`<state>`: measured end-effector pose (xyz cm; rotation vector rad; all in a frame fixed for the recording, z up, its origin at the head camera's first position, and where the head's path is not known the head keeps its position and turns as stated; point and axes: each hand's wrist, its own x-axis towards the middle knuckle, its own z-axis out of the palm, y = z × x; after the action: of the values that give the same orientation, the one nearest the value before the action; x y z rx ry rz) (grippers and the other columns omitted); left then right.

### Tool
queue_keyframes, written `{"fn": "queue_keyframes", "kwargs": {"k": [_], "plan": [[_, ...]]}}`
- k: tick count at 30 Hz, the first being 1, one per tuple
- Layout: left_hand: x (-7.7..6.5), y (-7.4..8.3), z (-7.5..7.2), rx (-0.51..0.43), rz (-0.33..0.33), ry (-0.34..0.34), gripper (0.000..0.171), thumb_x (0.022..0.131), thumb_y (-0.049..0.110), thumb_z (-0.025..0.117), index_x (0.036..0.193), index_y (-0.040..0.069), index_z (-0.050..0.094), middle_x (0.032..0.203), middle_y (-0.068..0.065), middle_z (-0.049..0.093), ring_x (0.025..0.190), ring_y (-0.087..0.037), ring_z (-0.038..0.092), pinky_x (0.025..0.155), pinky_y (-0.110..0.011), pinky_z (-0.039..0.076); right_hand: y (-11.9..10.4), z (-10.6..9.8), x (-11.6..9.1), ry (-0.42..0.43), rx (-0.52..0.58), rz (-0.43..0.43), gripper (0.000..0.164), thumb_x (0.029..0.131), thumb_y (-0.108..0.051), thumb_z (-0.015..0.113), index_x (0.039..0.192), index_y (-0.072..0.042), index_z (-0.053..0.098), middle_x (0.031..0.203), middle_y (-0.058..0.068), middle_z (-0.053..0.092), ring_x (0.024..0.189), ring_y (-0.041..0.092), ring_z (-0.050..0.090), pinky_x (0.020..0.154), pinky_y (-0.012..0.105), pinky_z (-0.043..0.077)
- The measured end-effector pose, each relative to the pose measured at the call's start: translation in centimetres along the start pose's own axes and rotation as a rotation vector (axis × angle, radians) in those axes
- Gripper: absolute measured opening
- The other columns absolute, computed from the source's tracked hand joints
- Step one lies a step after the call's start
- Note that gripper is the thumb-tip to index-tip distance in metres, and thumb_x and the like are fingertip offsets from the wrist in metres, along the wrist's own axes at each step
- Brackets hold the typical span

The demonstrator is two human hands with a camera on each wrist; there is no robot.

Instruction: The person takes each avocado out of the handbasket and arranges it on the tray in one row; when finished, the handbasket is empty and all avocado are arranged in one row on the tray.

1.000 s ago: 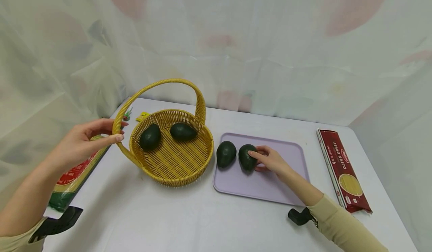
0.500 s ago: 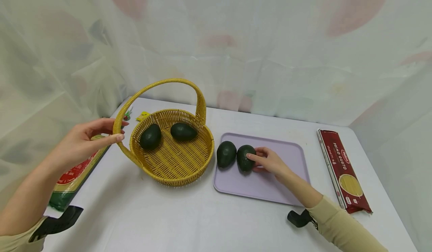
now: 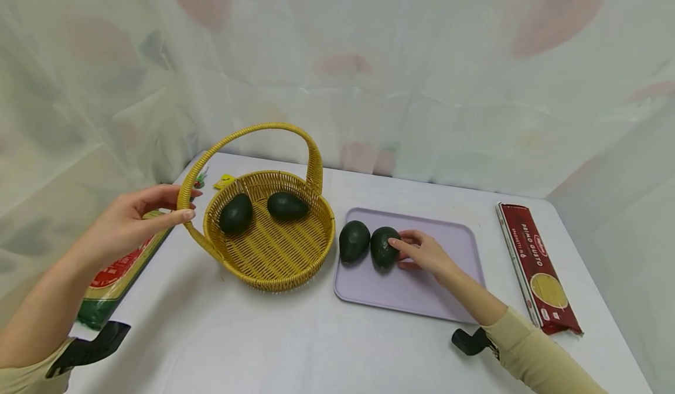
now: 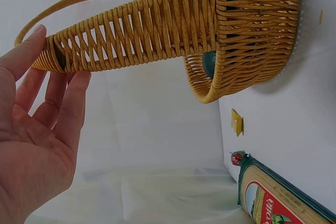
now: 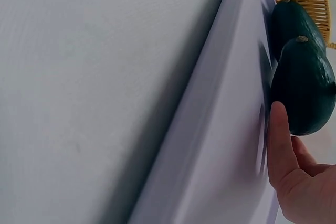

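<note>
My left hand (image 3: 137, 215) pinches the handle of a yellow wicker basket (image 3: 269, 282), thumb on the near side and fingers behind it. Two dark green avocados, one at the left (image 3: 235, 213) and one at the back (image 3: 287, 206), lie inside. To the basket's right, a lilac tray (image 3: 432, 288) bears two more avocados side by side. My right hand (image 3: 424, 252) holds the right-hand avocado (image 3: 384, 250) by its right side, thumb over the top edge and fingers beyond. The other avocado (image 3: 354, 241) sits just left of it. The right wrist view shows fingertips at the held avocado (image 5: 304, 87).
A red spaghetti pack (image 3: 535, 265) lies right of the tray. Behind my left arm is a pasta bag (image 4: 278, 198) with a green and red label. A small yellow packet (image 3: 224, 181) is behind the basket. A curtain (image 3: 401, 89) hangs along the table's back.
The right hand has shifted its avocado slightly left, closer to the other one on the tray, then drawn back a touch to the right. The left hand and basket stay put.
</note>
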<state>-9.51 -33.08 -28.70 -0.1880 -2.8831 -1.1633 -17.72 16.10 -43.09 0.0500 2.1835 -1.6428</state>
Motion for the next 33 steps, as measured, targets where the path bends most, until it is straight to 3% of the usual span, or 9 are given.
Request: {"fn": "queue_keyframes", "kwargs": {"k": [5, 12, 17, 26, 33], "plan": [[0.0, 0.1, 0.0, 0.002, 0.001, 0.002, 0.03, 0.094, 0.027, 0.067, 0.122, 0.019, 0.064, 0.111, 0.009, 0.063, 0.1, -0.004, 0.053, 0.073, -0.017, 0.048, -0.3, -0.3, -0.2, 0.008, -0.029, -0.018, 0.063, 0.089, -0.036, 0.071, 0.135, 0.002, 0.049, 0.125, 0.019, 0.054, 0.09, 0.019, 0.064, 0.079, 0.035, 0.056], [0.1, 0.2, 0.1, -0.015, 0.034, -0.003, 0.029, 0.094, 0.025, 0.067, 0.123, 0.021, 0.065, 0.118, 0.011, 0.063, 0.101, -0.005, 0.055, 0.074, -0.016, 0.048, -1.3, -1.1, -0.4, 0.047, -0.127, -0.122, 0.057, 0.092, -0.036, 0.068, 0.134, -0.001, 0.053, 0.129, 0.018, 0.058, 0.106, 0.031, 0.062, 0.079, 0.035, 0.056], [0.1, 0.2, 0.1, -0.008, 0.029, -0.001, 0.029, 0.094, 0.026, 0.067, 0.123, 0.022, 0.064, 0.115, 0.008, 0.064, 0.1, -0.004, 0.055, 0.074, -0.017, 0.048, -2.4, -1.4, -0.4, 0.05, -0.168, -0.17, 0.053, 0.092, -0.036, 0.068, 0.131, -0.003, 0.057, 0.129, 0.015, 0.059, 0.111, 0.031, 0.06, 0.078, 0.033, 0.056], [0.0, 0.1, 0.1, -0.014, 0.02, -0.003, 0.03, 0.094, 0.027, 0.066, 0.123, 0.021, 0.064, 0.115, 0.008, 0.063, 0.101, -0.005, 0.054, 0.074, -0.017, 0.048, -5.1, -0.8, 0.0, -0.003, -0.169, -0.227, 0.051, 0.091, -0.034, 0.069, 0.129, -0.002, 0.057, 0.127, 0.015, 0.061, 0.11, 0.028, 0.061, 0.08, 0.034, 0.056], [0.0, 0.2, 0.1, -0.029, 0.028, -0.012, 0.031, 0.094, 0.026, 0.066, 0.125, 0.021, 0.063, 0.117, 0.008, 0.063, 0.102, -0.006, 0.054, 0.075, -0.017, 0.049, -7.1, 0.8, 0.5, -0.055, -0.169, -0.221, 0.047, 0.089, -0.036, 0.071, 0.127, -0.01, 0.06, 0.135, 0.012, 0.056, 0.11, 0.025, 0.062, 0.083, 0.035, 0.054]]}}
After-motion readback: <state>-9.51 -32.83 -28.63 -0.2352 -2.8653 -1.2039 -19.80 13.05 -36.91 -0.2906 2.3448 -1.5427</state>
